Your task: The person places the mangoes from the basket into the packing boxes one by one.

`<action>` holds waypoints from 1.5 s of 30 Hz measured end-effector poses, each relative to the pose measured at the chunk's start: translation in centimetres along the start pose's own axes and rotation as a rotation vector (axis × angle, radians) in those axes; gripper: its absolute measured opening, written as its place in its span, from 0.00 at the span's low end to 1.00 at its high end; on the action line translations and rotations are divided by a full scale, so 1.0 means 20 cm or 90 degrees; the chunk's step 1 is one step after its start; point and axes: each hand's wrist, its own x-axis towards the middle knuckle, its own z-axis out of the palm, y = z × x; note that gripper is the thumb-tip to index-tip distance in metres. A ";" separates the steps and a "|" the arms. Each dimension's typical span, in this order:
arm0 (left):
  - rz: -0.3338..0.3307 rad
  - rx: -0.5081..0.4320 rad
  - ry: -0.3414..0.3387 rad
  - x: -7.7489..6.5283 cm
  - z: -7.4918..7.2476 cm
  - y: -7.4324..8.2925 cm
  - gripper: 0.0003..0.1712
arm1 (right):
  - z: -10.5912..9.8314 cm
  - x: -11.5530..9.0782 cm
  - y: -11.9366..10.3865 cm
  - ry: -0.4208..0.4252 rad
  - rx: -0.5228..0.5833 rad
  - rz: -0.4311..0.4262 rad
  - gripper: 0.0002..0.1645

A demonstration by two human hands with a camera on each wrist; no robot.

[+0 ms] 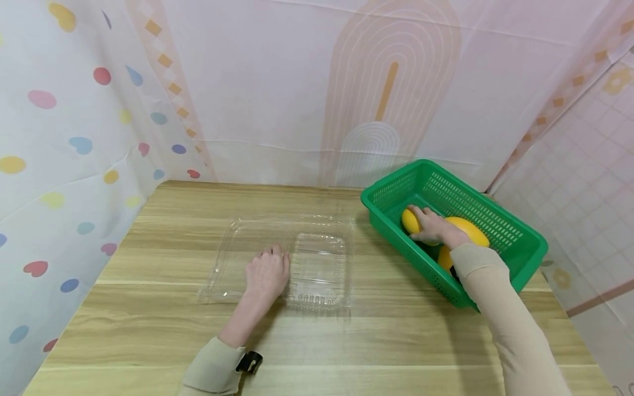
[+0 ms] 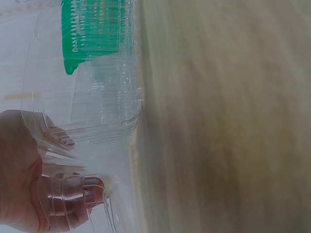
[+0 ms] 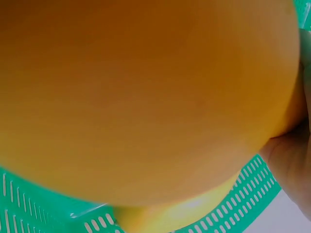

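My right hand (image 1: pixel 433 226) reaches down into a green plastic basket (image 1: pixel 532 253), its fingers and thumb around a small yellow fruit (image 1: pixel 410 221). Behind that wrist lies a larger orange-yellow fruit (image 1: pixel 468 230), partly hidden by the forearm. A big smooth orange-yellow surface (image 3: pixel 146 107) fills most of the right wrist view, with the hand at its right edge. On the table, a clear plastic clamshell container (image 1: pixel 319 269) lies opened out flat. My left hand (image 1: pixel 267 272) grips it near the middle fold; its bent fingers (image 2: pixel 73 194) show through the plastic in the left wrist view.
The basket stands at the right of the wood-grain table (image 1: pixel 148 330), set at an angle near the back edge. Patterned cloth (image 1: pixel 267 99) hangs behind the table and along both sides.
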 end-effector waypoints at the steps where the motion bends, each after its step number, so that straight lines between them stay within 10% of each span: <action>1: 0.001 0.000 0.002 0.00 0.00 0.00 0.18 | 0.00 0.00 0.00 0.000 -0.002 -0.001 0.47; 28: 0.001 0.001 -0.005 0.01 -0.01 0.00 0.18 | -0.32 -0.06 -0.16 0.198 0.046 -0.025 0.48; 45: 0.000 -0.004 0.005 0.02 0.00 -0.01 0.18 | -0.37 -0.10 -0.56 0.262 0.096 -0.040 0.50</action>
